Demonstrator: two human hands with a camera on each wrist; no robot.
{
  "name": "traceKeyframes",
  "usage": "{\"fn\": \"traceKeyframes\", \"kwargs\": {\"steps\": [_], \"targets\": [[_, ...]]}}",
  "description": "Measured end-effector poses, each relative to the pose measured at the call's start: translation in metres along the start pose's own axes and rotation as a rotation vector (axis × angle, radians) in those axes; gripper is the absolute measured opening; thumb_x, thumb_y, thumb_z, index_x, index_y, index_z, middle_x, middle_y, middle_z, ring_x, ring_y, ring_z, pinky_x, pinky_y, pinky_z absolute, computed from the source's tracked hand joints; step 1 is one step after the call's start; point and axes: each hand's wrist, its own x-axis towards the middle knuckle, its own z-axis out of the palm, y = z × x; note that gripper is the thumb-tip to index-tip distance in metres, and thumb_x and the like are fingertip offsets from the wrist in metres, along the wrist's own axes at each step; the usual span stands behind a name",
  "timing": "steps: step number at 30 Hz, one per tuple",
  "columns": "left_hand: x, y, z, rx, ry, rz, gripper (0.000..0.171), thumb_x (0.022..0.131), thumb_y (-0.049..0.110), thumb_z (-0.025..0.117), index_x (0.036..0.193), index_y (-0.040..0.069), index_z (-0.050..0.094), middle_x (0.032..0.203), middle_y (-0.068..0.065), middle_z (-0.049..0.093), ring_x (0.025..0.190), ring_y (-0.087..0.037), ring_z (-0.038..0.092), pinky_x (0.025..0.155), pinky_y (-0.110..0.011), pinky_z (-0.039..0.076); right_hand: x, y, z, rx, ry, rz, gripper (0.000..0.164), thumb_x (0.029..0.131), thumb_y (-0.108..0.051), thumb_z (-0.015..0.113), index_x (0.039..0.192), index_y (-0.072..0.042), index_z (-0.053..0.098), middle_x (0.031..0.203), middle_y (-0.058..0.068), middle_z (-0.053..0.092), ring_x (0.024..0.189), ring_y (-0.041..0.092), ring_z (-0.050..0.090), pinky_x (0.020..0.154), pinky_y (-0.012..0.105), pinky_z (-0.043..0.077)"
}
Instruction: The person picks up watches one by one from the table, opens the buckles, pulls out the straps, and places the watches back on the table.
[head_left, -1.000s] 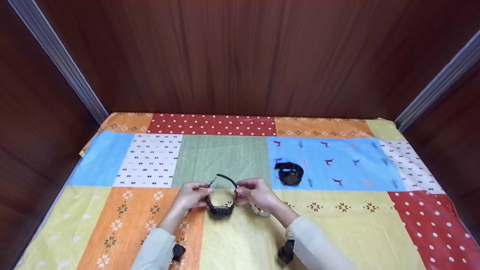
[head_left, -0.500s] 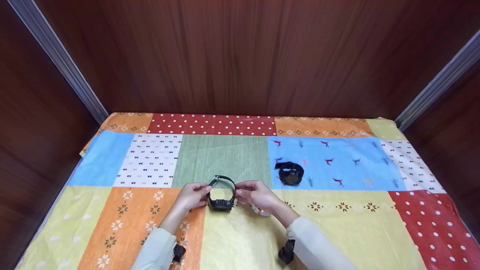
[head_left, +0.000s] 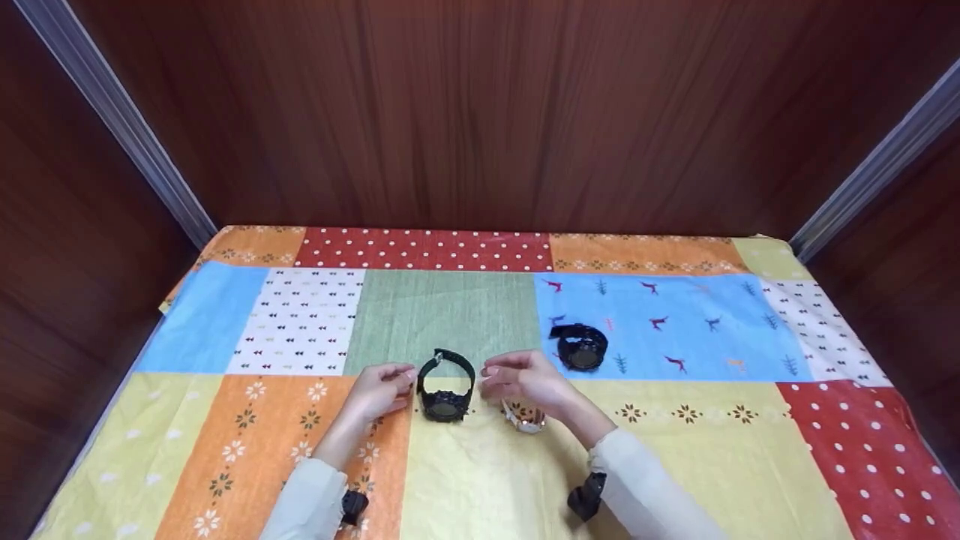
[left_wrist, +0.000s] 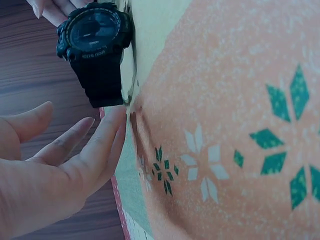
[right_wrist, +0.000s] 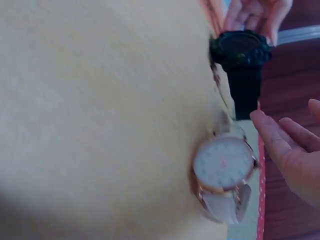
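A black digital sport watch (head_left: 446, 406) stands on the cloth with its strap looped up behind the dial. Close to its left side is my left hand (head_left: 379, 391), fingers relaxed and holding nothing; the left wrist view shows the same watch (left_wrist: 95, 32) just past the fingertips. On the other side my right hand (head_left: 529, 381) hovers with loose fingers, a small gap from the strap. Partly under that hand lies a white-strapped watch (head_left: 526, 424); its round pale dial with a rose-gold rim (right_wrist: 223, 162) shows in the right wrist view.
Another black watch (head_left: 581, 349) sits on the blue patch at the back right. A patchwork-print cloth (head_left: 675, 465) covers the table. Dark wood panels (head_left: 480, 112) rise behind and at both sides.
Both hands have let go of the black sport watch, which now stands on the cloth with its dial tilted up. The right hand has drawn off to the right, uncovering more of the white-strapped watch.
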Motion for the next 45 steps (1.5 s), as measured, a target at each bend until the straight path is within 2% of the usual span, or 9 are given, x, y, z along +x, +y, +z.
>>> {"fn": "traceKeyframes", "kwargs": {"steps": [10,15,19,23,28,35,38,41,45], "targets": [[-0.004,0.005,-0.008,0.004,-0.012,0.061,0.036,0.091,0.005,0.052,0.122,-0.012,0.047,0.112,-0.028,0.054,0.104,-0.038,0.053,0.089,-0.042,0.045,-0.015,-0.017,-0.035,-0.036,0.071,-0.085,0.032,0.089,0.005,0.046,0.117,0.021,0.044,0.109,0.033,0.054,0.100,0.041,0.056,0.088,0.045,0.045],[-0.005,0.012,-0.008,0.013,0.003,0.087,0.036,0.091,0.007,0.052,0.123,-0.010,0.048,0.120,-0.027,0.050,0.109,-0.037,0.050,0.091,-0.041,0.044,-0.026,-0.022,-0.060,-0.018,0.086,-0.129,0.030,0.091,0.002,0.047,0.115,0.020,0.045,0.103,0.027,0.059,0.095,0.034,0.060,0.089,0.047,0.043],[-0.006,0.018,-0.005,0.023,0.018,0.146,0.036,0.091,0.008,0.053,0.122,-0.010,0.049,0.120,-0.027,0.051,0.110,-0.036,0.050,0.093,-0.042,0.042,-0.035,-0.027,-0.080,0.004,0.129,-0.116,0.031,0.090,-0.002,0.051,0.115,0.017,0.048,0.099,0.019,0.062,0.094,0.030,0.060,0.092,0.048,0.041],[-0.006,0.024,-0.001,0.029,0.023,0.176,0.035,0.091,0.009,0.054,0.121,-0.008,0.051,0.119,-0.024,0.053,0.109,-0.033,0.051,0.093,-0.039,0.042,-0.044,-0.030,-0.099,0.028,0.185,-0.112,0.036,0.091,-0.001,0.051,0.118,0.020,0.042,0.101,0.022,0.061,0.096,0.032,0.059,0.092,0.046,0.041],[-0.006,0.032,0.008,0.061,0.005,0.189,0.035,0.091,0.012,0.054,0.122,-0.005,0.052,0.120,-0.020,0.054,0.110,-0.031,0.051,0.093,-0.035,0.042,-0.056,-0.031,-0.119,0.026,0.241,-0.128,0.037,0.091,-0.001,0.050,0.119,0.022,0.041,0.103,0.022,0.061,0.095,0.029,0.060,0.091,0.044,0.043],[-0.006,0.042,0.028,0.044,-0.067,0.243,0.035,0.092,0.012,0.053,0.121,-0.007,0.051,0.117,-0.023,0.055,0.108,-0.032,0.053,0.092,-0.036,0.043,-0.064,-0.026,-0.135,0.033,0.278,-0.109,0.015,0.091,-0.002,0.052,0.102,0.006,0.059,0.093,0.014,0.065,0.092,0.027,0.062,0.086,0.039,0.048],[-0.006,0.046,0.036,0.055,-0.098,0.251,0.036,0.092,0.013,0.053,0.122,-0.006,0.051,0.117,-0.021,0.056,0.108,-0.030,0.053,0.092,-0.035,0.044,-0.066,-0.022,-0.138,0.044,0.285,-0.101,0.018,0.091,-0.002,0.052,0.105,0.009,0.056,0.090,0.011,0.066,0.089,0.024,0.062,0.086,0.039,0.047],[-0.006,0.048,0.045,0.046,-0.133,0.252,0.037,0.092,0.014,0.053,0.123,-0.006,0.050,0.117,-0.019,0.056,0.109,-0.029,0.053,0.092,-0.035,0.043,-0.065,-0.015,-0.144,0.029,0.286,-0.114,0.029,0.090,-0.005,0.054,0.110,0.016,0.051,0.093,0.015,0.065,0.088,0.025,0.062,0.086,0.039,0.048],[-0.005,0.047,0.056,0.069,-0.168,0.283,0.037,0.094,0.014,0.051,0.123,-0.007,0.050,0.116,-0.022,0.056,0.107,-0.030,0.054,0.091,-0.035,0.044,-0.056,0.008,-0.164,0.021,0.291,-0.117,0.039,0.087,-0.012,0.061,0.111,0.017,0.051,0.098,0.021,0.063,0.090,0.028,0.062,0.083,0.037,0.049]]}}
